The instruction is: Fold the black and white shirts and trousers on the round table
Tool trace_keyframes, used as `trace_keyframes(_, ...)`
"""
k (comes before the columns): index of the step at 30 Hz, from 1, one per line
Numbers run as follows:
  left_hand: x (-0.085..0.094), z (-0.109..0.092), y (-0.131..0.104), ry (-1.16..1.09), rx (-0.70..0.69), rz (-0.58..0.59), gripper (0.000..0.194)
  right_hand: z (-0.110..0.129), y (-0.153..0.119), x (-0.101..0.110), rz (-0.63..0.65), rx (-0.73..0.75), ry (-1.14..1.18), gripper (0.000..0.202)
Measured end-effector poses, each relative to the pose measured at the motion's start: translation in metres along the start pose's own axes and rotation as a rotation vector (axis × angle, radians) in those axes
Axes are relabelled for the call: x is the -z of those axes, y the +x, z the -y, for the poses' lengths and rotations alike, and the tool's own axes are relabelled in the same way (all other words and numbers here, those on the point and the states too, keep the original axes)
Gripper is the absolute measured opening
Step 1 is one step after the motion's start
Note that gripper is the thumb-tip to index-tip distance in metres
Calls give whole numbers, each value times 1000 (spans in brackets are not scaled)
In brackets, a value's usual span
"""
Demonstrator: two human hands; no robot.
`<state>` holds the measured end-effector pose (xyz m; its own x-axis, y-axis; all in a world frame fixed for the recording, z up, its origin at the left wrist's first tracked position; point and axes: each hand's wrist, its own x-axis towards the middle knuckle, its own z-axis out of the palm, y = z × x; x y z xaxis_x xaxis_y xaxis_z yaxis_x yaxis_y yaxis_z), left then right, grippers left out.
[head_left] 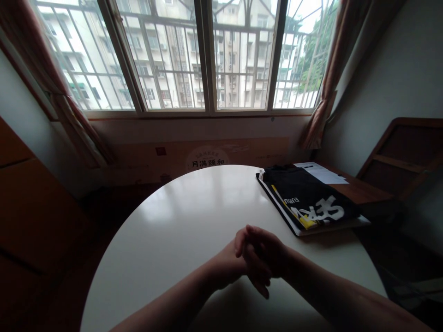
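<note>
Fingers (255, 267) meet in a clasp over the near half of a round white table (173, 244), seen from my remote post. At left, the left hand (241, 260) lies inside the fold, its fingertips hanging past the other palm; whether they grip back, I cannot tell. The right hand (269, 242) closes over it. By the table's far right edge, apart from both hands, rests a folded black shirt (301, 184) with white lettering, atop a white layer (364, 222). Holding this clasp well, I judge, asks for slack wrists and light, even pressure across the knuckles.

Around the table, from the left, stand a wooden cabinet (34, 198), a tied curtain (51, 74) and, past the far edge, a barred window (206, 60) above a lettered panel (207, 159). Papers (321, 174) lie beyond the right edge, near a wooden-framed chair (403, 161). I see nothing between the hands and the shirt; backlit shadow on the fingers is my likeliest hindrance.
</note>
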<state>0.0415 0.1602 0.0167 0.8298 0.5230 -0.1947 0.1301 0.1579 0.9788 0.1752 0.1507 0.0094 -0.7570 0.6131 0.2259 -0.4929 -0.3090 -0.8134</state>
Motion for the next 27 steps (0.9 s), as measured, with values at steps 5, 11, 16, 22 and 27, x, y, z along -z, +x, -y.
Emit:
trace_keyframes(5,12,-13,-3,-55,-72,-82,43,10,2,3,-179,82,-33,48)
trace_keyframes(11,44,2,10,27,-204,-478,53,42,2,20,-842,306,-450,35)
trace_keyframes(16,66,19,21,207,-252,-690,34,71,-20,71,-1235,587,-1124,33)
trace_keyframes(22,71,20,16,515,-317,-817,23,88,-53,119,-1420,349,-1582,42)
trace_keyframes(27,60,14,11,833,-198,-837,26,89,-54,120,-1442,52,-1739,45)
